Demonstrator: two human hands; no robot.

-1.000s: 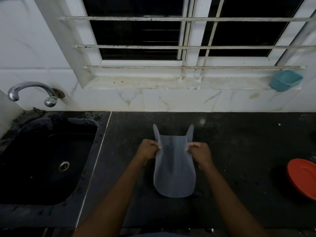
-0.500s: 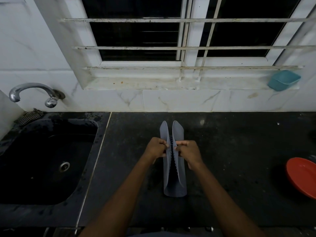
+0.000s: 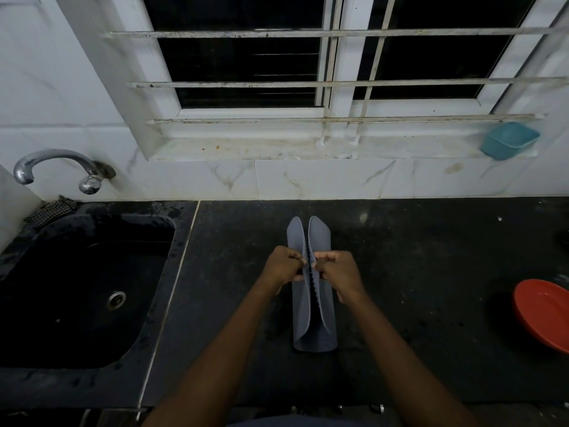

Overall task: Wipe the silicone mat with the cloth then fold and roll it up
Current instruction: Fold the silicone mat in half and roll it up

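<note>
A dark, speckled stone table (image 3: 415, 272) runs under a barred window, with a black sink (image 3: 77, 288) sunk into it well to the left of the hands and a chrome tap (image 3: 58, 167) above that. Both bare forearms reach forward from the bottom edge and converge at the middle. The left hand (image 3: 281, 266) and the right hand (image 3: 337, 272) are curled into loose fists, knuckles up, nearly touching. Each grip is closed, pinching one long edge of the silicone mat (image 3: 312, 303). The grey mat is folded lengthwise into a narrow trough between the hands, its two smooth walls raised and almost together, a ribbed inner face showing in the gap. Its rounded far ends rise beyond the grip; its near end rests on the table. A red bowl (image 3: 545, 315) sits far right, and a crumpled checked cloth (image 3: 50, 209) lies behind the sink.
</note>
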